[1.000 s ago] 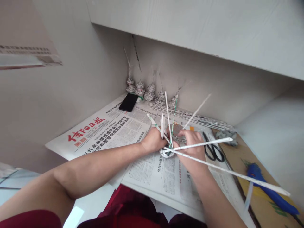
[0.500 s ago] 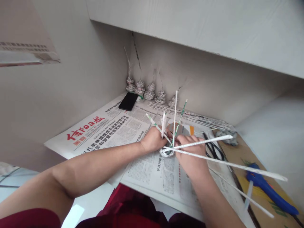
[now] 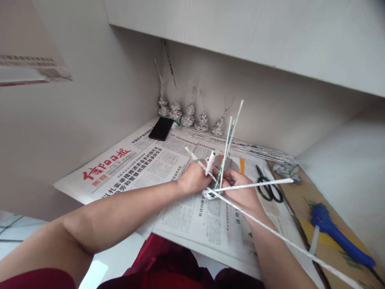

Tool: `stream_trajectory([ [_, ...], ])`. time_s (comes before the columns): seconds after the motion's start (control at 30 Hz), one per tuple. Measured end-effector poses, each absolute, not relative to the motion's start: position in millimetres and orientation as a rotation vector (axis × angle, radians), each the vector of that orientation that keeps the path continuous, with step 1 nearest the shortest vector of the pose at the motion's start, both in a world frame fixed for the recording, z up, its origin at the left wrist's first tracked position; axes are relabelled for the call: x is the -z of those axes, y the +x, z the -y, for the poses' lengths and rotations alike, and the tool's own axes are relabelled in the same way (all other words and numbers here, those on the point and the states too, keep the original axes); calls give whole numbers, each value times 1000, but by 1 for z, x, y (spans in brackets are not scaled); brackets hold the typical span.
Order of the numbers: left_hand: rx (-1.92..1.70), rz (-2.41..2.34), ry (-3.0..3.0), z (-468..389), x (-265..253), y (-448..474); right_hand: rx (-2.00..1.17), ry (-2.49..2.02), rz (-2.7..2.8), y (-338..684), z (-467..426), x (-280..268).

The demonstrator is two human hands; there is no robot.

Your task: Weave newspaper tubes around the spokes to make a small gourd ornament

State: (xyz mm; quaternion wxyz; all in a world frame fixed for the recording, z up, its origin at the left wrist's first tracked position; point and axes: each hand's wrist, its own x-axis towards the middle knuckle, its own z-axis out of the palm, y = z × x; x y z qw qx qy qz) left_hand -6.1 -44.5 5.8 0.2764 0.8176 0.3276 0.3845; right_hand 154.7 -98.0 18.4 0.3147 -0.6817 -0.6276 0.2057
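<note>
Hands (image 3: pixel 195 176) mid-newspaper (image 3: pixel 126 164), wall close behind

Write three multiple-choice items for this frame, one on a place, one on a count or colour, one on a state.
1. Where does the black phone lie?
A. on the newspaper near the back wall
B. on the cardboard by the glue gun
C. in the left hand

2. How many small woven paper cones stand along the back wall?
A. two
B. five
C. nine

3. How are the scissors?
A. held in the right hand
B. lying flat on the newspaper, untouched
C. hanging on the wall

Answers:
1 A, the phone rests on the newspaper just before the cones.
2 B, five can be counted in a row.
3 B, they lie right of the right hand, which, with the left hand, grips the small woven piece of paper tubes.
</note>
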Motion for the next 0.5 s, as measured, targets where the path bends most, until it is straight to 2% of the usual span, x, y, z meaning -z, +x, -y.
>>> stream_trajectory([
  [0.1,-1008,-874,2136,44,-5,-6,-545,-1849,1663,156,98,-22],
  [0.33,-966,-955,2111,43,-4,-6,-322,-1863,1781,158,105,-30],
  [0.5,-981,-948,2149,43,-3,-6,-352,-1848,1806,160,105,-27],
])
